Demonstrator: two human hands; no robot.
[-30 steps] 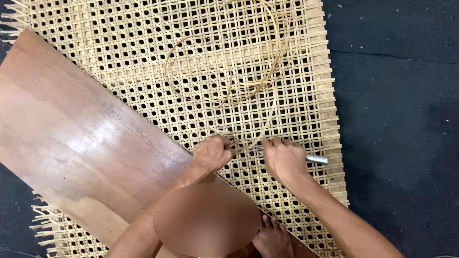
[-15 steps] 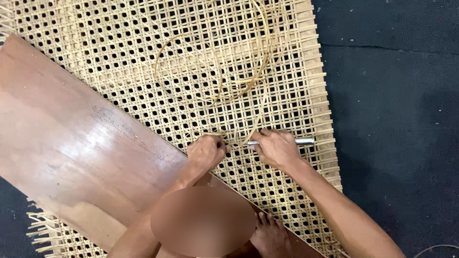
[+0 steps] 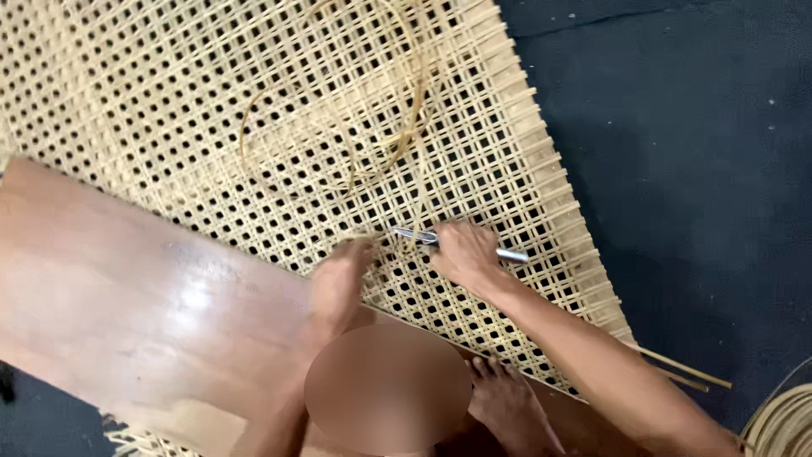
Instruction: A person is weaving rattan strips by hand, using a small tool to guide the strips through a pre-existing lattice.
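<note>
A pale woven cane mat [image 3: 169,93] with an open square mesh lies on the dark floor. My right hand [image 3: 461,252] rests on it and grips a thin metal tool [image 3: 512,254] lying flat, its tip pointing left. My left hand [image 3: 338,283] is blurred, fingertips on the mesh just left of the tool tip. A loose cane strand [image 3: 406,144] curls in a loop above both hands and runs down to where they meet.
A brown wooden board [image 3: 127,313] lies across the mat at the lower left. My bare foot [image 3: 507,406] sits on it at the bottom. Dark floor [image 3: 694,169] lies to the right. A coil of cane [image 3: 782,419] shows at the bottom right corner.
My right hand has slid the metal tool leftward across the mesh toward my left hand. My left hand has stayed at the weave, and the view has shifted slightly.
</note>
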